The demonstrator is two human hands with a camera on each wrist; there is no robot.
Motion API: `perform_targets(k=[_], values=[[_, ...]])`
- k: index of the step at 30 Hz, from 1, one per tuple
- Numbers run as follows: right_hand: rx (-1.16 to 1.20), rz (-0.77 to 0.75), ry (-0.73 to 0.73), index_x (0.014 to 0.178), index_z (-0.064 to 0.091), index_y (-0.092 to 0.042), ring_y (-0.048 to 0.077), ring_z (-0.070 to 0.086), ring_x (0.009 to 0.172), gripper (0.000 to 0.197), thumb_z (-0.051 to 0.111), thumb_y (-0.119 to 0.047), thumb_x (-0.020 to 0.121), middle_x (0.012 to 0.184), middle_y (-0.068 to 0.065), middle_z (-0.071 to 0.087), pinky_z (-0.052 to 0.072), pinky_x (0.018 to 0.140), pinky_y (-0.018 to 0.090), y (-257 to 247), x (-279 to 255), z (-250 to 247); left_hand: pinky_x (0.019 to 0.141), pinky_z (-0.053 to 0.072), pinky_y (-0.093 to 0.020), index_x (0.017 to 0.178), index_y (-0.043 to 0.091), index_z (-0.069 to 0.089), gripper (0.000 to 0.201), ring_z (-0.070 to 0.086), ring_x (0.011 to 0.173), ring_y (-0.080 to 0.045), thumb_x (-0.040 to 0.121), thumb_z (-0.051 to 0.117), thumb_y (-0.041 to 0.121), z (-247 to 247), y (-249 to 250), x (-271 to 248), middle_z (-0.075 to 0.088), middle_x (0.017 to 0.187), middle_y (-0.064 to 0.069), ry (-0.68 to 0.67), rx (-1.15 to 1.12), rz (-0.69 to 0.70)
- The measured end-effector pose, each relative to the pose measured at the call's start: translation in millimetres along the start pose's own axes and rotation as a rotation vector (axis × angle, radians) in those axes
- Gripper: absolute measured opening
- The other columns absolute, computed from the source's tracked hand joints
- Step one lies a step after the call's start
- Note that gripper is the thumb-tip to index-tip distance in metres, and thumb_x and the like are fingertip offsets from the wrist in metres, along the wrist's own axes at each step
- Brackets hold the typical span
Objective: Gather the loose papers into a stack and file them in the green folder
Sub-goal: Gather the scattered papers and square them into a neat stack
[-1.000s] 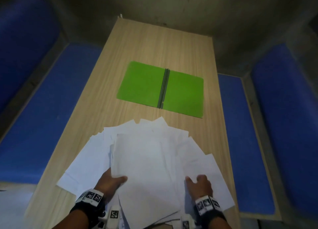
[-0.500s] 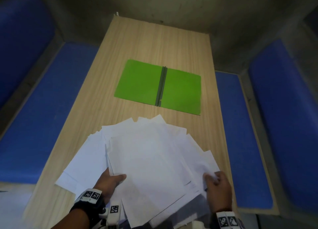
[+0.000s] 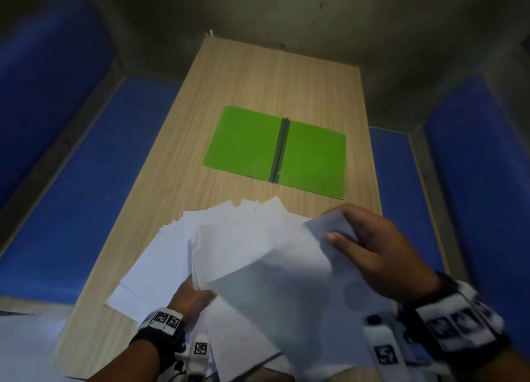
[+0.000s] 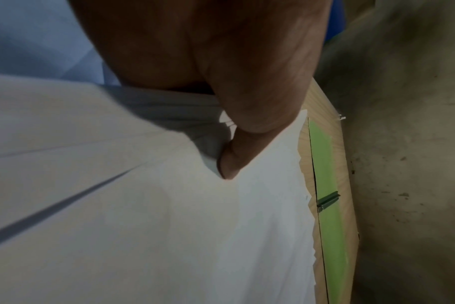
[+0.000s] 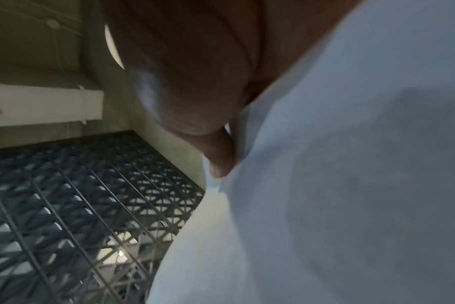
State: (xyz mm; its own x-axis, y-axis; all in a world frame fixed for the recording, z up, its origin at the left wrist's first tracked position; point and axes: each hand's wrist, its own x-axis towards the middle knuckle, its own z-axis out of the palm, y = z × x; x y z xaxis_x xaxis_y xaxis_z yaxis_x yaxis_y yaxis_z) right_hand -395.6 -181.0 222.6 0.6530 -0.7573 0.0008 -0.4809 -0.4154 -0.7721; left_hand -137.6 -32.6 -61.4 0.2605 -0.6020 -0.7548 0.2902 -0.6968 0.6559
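Observation:
Several loose white papers (image 3: 229, 246) lie fanned across the near half of the wooden table (image 3: 258, 74). My right hand (image 3: 364, 246) pinches the far corner of some sheets (image 3: 286, 295) and holds them raised and tilted above the pile; the right wrist view shows the thumb (image 5: 218, 156) on that paper (image 5: 351, 185). My left hand (image 3: 192, 298) grips the near left edge of the pile, its thumb (image 4: 237, 156) on top of the sheets (image 4: 169, 226). The green folder (image 3: 249, 143) lies open and flat beyond the papers, its dark clip spine (image 3: 279, 150) down the middle.
Blue padded benches (image 3: 86, 180) run along both long sides of the table, the right one (image 3: 401, 186) close to the table edge. A grey concrete wall (image 3: 286, 14) closes the far end. Bare wood shows between the papers and the folder (image 4: 327, 185).
My right hand left the near right edge, took hold of sheets at the right side and lifted them up and forward. The left hand stayed at the near left edge.

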Motion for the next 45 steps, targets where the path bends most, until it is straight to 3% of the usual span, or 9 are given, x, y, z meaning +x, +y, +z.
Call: perform_targets(k=[6,9,12,17,20,26,35,41,45], values=[[-0.097,0.224,0.013,0.091,0.052,-0.021,0.011,0.054,0.071,0.008,0.054,-0.028,0.092,0.082,0.0,0.063,0.041,0.064,0.03,90.6,61.9,93.1,0.09,0.057,-0.05,0.122,0.004,0.064,0.064,0.071,0.1,-0.035,0.061,0.075,0.019,-9.9,0.8,2.8,0.075,0.108,-0.017,0.046,0.018,-0.02],[-0.051,0.493,0.0,0.121,0.054,-0.015,0.025,0.059,0.11,0.035,0.05,-0.033,0.092,0.121,0.008,0.063,0.045,0.085,0.032,134.0,69.2,143.3,0.098,0.053,-0.049,0.122,0.015,0.068,0.067,0.072,0.104,-0.029,0.076,0.072,0.063,-11.3,-4.3,4.5,0.078,0.11,-0.006,0.02,-0.089,-0.069],[0.07,0.666,0.029,0.133,0.049,-0.015,0.026,0.053,0.123,0.044,0.055,-0.031,0.092,0.135,0.009,0.055,0.042,0.092,0.029,151.8,63.5,174.4,0.109,0.044,-0.05,0.129,0.025,0.066,0.096,0.064,0.12,-0.029,0.059,0.061,0.091,-19.1,-19.6,18.2,0.07,0.128,-0.003,0.051,-0.226,-0.213],[0.117,0.884,0.221,0.135,0.045,-0.014,0.027,0.051,0.124,0.061,0.061,-0.046,0.086,0.139,0.012,0.048,0.041,0.1,0.035,180.7,38.7,171.5,0.106,0.047,-0.051,0.117,0.021,0.07,0.078,0.067,0.114,-0.032,0.073,0.056,0.083,-15.5,-0.1,-2.1,0.076,0.116,-0.007,-0.026,-0.268,-0.243],[-0.038,0.989,0.078,0.135,0.044,-0.01,0.03,0.051,0.122,0.077,0.066,-0.055,0.077,0.136,0.012,0.052,0.043,0.101,0.037,200.5,10.8,163.1,0.104,0.048,-0.05,0.124,0.019,0.067,0.062,0.068,0.114,-0.029,0.079,0.072,0.062,-10.9,0.0,-5.4,0.076,0.116,-0.004,-0.085,-0.233,-0.133],[0.025,0.932,-0.08,0.121,0.051,-0.01,0.02,0.058,0.093,0.057,0.078,-0.027,0.074,0.116,0.007,0.064,0.045,0.077,0.024,199.8,-13.4,178.3,0.099,0.054,-0.041,0.123,0.019,0.066,0.06,0.072,0.107,-0.021,0.07,0.09,0.034,3.0,-11.2,6.3,0.078,0.112,0.0,-0.087,-0.135,-0.024],[0.14,0.896,-0.024,0.082,0.052,-0.011,0.014,0.054,0.069,0.041,0.08,-0.038,0.069,0.084,0.004,0.061,0.04,0.058,0.022,188.5,-8.5,185.3,0.085,0.06,-0.046,0.107,0.022,0.068,0.044,0.073,0.094,-0.029,0.065,0.079,0.016,15.6,14.8,-4.3,0.079,0.093,-0.005,-0.006,0.118,0.148],[0.65,0.61,0.099,0.114,0.063,-0.011,0.026,0.067,0.104,0.085,0.096,-0.034,0.04,0.111,0.007,0.072,0.054,0.09,0.048,155.6,-8.7,123.9,0.082,0.061,-0.037,0.111,0.017,0.069,0.038,0.076,0.093,-0.016,0.077,0.084,0.024,-0.4,106.6,-55.3,0.08,0.102,0.001,-0.176,0.183,0.434],[0.485,0.454,0.147,0.082,0.072,-0.031,-0.006,0.063,0.075,0.065,0.089,-0.061,0.028,0.083,-0.018,0.073,0.055,0.07,0.022,120.3,-0.5,86.6,0.072,0.059,-0.029,0.108,0.016,0.069,0.024,0.075,0.087,-0.012,0.085,0.077,0.012,-1.8,141.1,-72.9,0.079,0.097,0.002,-0.216,0.216,0.555]])
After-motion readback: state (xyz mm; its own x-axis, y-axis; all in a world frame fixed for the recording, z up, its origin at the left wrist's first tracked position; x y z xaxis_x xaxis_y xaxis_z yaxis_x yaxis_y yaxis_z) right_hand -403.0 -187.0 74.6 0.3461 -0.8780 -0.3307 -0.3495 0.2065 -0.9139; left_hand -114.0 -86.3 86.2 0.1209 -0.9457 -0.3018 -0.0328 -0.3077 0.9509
